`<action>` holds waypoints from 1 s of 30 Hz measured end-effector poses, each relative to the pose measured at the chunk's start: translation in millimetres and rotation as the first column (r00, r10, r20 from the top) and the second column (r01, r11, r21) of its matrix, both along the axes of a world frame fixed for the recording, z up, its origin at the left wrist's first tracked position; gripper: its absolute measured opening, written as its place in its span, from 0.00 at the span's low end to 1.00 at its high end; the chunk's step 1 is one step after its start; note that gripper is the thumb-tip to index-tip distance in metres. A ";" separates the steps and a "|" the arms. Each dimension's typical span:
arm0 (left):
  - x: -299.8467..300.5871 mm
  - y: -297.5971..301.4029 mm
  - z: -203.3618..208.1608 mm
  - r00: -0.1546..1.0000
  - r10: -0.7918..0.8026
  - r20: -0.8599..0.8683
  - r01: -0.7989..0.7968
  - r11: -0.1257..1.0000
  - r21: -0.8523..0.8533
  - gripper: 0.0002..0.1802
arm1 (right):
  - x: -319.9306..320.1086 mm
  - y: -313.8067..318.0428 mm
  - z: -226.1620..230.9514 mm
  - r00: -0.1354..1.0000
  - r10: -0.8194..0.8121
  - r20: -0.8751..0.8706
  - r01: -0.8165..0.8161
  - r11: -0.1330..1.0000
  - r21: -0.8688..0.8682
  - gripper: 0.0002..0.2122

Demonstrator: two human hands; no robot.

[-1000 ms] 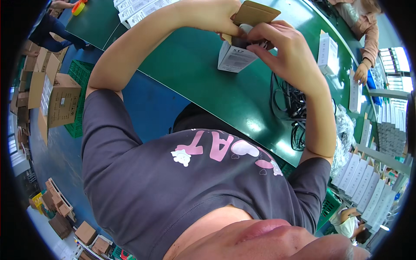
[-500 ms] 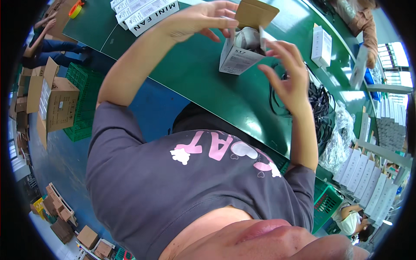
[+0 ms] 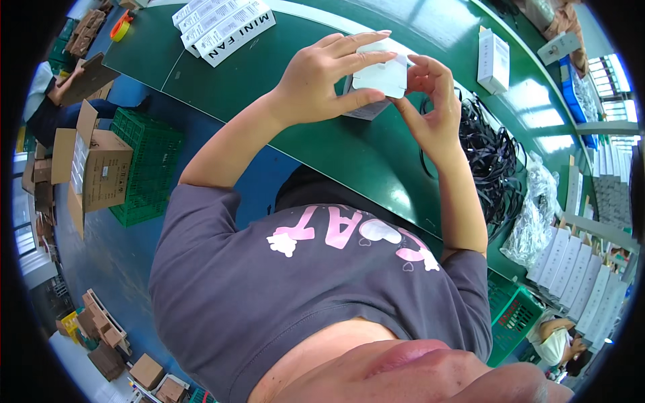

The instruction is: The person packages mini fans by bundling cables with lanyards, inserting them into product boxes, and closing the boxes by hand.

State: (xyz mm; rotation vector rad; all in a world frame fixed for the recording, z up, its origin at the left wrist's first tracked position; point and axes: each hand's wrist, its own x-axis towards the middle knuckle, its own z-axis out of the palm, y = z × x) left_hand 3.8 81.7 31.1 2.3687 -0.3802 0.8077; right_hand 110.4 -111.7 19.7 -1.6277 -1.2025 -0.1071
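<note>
A small white box point(image 3: 383, 75) stands upright on the green table, its white lid folded down over the top. My left hand point(image 3: 329, 75) holds the box from the left, its fingers lying across the lid and its thumb along the near edge. On the other side my right hand point(image 3: 433, 101) has bent fingers at the lid's right edge, with its thumb at the near right corner. What lies inside the box is hidden by the lid.
Long white boxes point(image 3: 225, 30) lie at the table's far left, near an orange tape roll point(image 3: 121, 28). Black straps point(image 3: 490, 161) and clear plastic bags point(image 3: 531, 218) are heaped right. Another white box point(image 3: 494, 60) stands beyond. An open carton point(image 3: 107, 168) rests by a green crate point(image 3: 151, 154).
The box's lid, standing up with its brown inside showing, has come down over the opening. Both hands have closed in on the box. At the upper right, another person's white box has moved.
</note>
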 end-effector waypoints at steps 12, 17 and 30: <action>-0.4 -11.2 -0.9 0.994 0.071 0.079 -0.073 0.997 0.022 0.21 | -8.6 -5.3 6.0 1.000 -0.010 0.028 0.012 0.999 -0.048 0.27; -6.7 -12.6 7.1 0.995 0.096 0.037 -0.101 0.984 0.147 0.22 | -6.3 -6.1 1.3 0.998 -0.005 0.059 0.006 1.000 -0.010 0.26; -14.5 -29.9 -94.5 0.958 0.281 0.059 -0.198 0.796 -0.572 0.56 | -25.6 19.3 -9.6 0.980 0.063 0.188 -0.090 0.987 0.136 0.13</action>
